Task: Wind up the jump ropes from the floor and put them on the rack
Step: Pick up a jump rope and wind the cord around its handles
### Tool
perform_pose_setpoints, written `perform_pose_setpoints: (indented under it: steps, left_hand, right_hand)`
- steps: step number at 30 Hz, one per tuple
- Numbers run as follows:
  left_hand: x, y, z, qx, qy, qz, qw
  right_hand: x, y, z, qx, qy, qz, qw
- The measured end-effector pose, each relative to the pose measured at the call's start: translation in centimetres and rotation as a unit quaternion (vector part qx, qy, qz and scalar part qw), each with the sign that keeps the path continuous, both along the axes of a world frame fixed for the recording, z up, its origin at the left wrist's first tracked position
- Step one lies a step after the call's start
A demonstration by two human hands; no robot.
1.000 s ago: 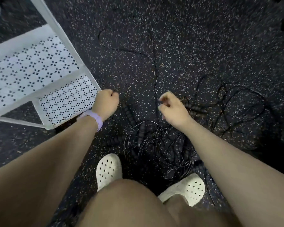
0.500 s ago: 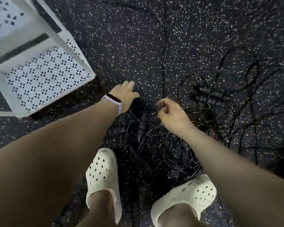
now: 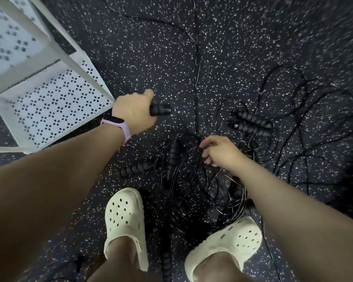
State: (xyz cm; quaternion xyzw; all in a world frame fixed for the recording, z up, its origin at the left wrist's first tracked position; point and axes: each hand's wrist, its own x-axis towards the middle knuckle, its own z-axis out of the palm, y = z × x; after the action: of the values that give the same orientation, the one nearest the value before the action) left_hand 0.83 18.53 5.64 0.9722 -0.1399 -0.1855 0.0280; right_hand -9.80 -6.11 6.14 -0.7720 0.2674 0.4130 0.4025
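Observation:
Several black jump ropes lie tangled on the speckled floor between my feet [image 3: 194, 192]. My left hand [image 3: 134, 112] is closed around one black ribbed handle [image 3: 160, 110], held above the floor beside the rack. My right hand [image 3: 220, 152] hovers over the tangle, fingers curled and pinching at thin cable; what it holds is hard to tell. Two more ribbed handles [image 3: 251, 122] lie side by side to the right. Another pair of handles [image 3: 155, 163] lies left of the tangle. The white perforated rack [image 3: 55, 104] stands at the left.
My two white clogs [image 3: 125, 220] [image 3: 228, 243] stand at either side of the rope pile. Loose cable loops [image 3: 293, 110] spread over the floor to the right and one long cable [image 3: 196, 64] runs away upward. The rack's corner post is close to my left wrist.
My left hand went from an open reach to a grip on a rope handle and lifted it up left. My right hand dropped lower onto the tangle. The view tilted further down.

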Motion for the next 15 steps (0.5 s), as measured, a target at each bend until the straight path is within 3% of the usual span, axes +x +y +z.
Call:
perform_pose_setpoints:
  steps: [4,7,10,15]
  left_hand:
    - [0.5,-2.0,5.6,-0.057,-0.077,-0.038,0.995]
    - [0.5,-4.1,10.8,-0.099,-0.107,-0.064,0.987]
    - [0.1,-5.9,16.7,-0.140,-0.139,-0.085,0.977]
    - [-0.8,-8.0,27.1,-0.196,-0.149,-0.047,0.968]
  right_hand:
    - [1.2,-1.9,3.6,0.009,-0.003,0.012,1.000]
    - [2.5,-3.6,7.7,-0.005,-0.084,0.011,0.996]
    - [3.2,-4.2,13.1,0.051,-0.146,0.020,0.988]
    - [2.7,-4.3,20.5,0.049,-0.243,0.050,0.967]
